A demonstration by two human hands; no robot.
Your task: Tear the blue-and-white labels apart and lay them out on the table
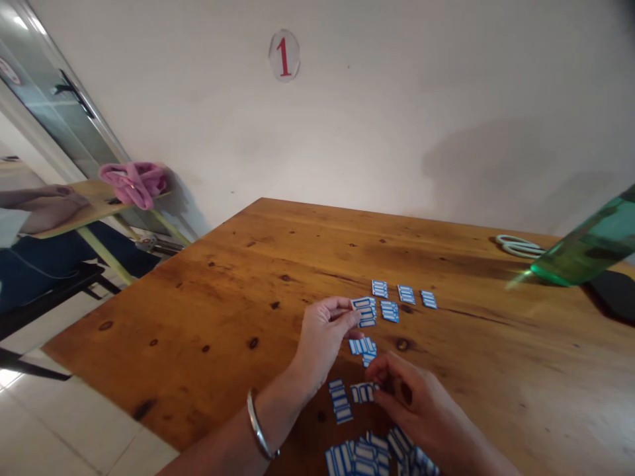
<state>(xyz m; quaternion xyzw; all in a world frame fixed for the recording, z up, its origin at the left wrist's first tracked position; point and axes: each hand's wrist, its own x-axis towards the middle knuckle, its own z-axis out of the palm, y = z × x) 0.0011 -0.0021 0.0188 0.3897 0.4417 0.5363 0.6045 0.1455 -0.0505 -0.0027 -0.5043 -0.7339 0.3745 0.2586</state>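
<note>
My left hand (320, 337), a silver bangle on its wrist, pinches a small strip of blue-bordered white labels (364, 312) between thumb and fingers. My right hand (411, 396) is closed at the fingertips on the right end of another label strip (363, 393), lower down. Between the hands lie a couple of overlapping strips (361, 346). A longer strip (340, 402) rests to the left of the one at my right fingertips. Closest to me, a loose heap of strips (360, 457) is partly hidden by my right forearm.
Several label strips (405, 294) lie farther back on the wooden table (198, 317). At the right are a green bottle (585, 238), a coiled white cable (518, 246) and a dark flat object (615, 294). Another person's hands (54, 201) rest on a side table near a pink cloth (133, 182).
</note>
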